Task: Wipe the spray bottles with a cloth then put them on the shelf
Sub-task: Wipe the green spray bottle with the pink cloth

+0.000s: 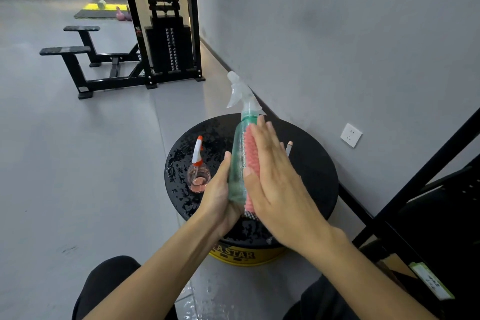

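Note:
A tall green spray bottle (pixel 238 153) with a clear trigger head is tilted above the round black stool top (pixel 311 161). My left hand (pixel 220 195) grips the bottle's lower end. With fingers stretched flat, my right hand (pixel 275 179) presses a pink knobbly cloth (pixel 250 156) against the bottle's right side. A small pink spray bottle (pixel 198 174) with an orange and white trigger stands upright on the stool's left part, apart from both hands. The black shelf frame (pixel 420 182) rises at the right.
The stool top is wet, and water lies on the grey floor below it. A thin stick-like object (pixel 288 147) pokes out behind my right hand. A grey wall with a socket (pixel 351 135) is close on the right. A black weight machine (pixel 166 44) stands farther back.

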Available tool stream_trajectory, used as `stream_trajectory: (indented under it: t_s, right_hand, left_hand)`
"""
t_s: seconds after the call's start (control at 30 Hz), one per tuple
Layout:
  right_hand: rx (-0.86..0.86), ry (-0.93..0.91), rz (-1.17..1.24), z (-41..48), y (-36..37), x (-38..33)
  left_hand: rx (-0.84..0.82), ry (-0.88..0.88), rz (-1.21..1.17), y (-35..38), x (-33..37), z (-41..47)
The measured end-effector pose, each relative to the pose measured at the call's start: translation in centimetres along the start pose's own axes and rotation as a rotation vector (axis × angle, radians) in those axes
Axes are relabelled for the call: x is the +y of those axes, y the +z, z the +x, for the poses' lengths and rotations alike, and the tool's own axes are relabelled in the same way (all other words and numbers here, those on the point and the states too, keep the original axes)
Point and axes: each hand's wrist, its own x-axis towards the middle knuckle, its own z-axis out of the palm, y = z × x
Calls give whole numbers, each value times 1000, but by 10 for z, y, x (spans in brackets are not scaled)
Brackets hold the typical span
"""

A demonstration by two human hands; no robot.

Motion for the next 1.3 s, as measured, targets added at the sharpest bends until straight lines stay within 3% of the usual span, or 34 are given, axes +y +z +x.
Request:
stream_trajectory:
  t_s: [0.27, 0.57, 0.9, 1.13, 1.3]
  right_hand:
    - [56, 83, 94, 29, -17, 11]
    - [87, 37, -228, -10, 16, -10]
    - [46, 131, -11, 37, -18, 8]
    - [37, 110, -240, -13, 16, -11]
    - [105, 88, -158, 0, 15, 0]
  left_hand:
    - [-60, -55, 102, 4, -3, -4]
    - [-33, 7, 0, 6, 0, 1]
    - [-108, -88, 104, 5, -9, -3]
    - [6, -34, 34, 0, -6, 4]
    - [-31, -41, 143, 4, -10, -1]
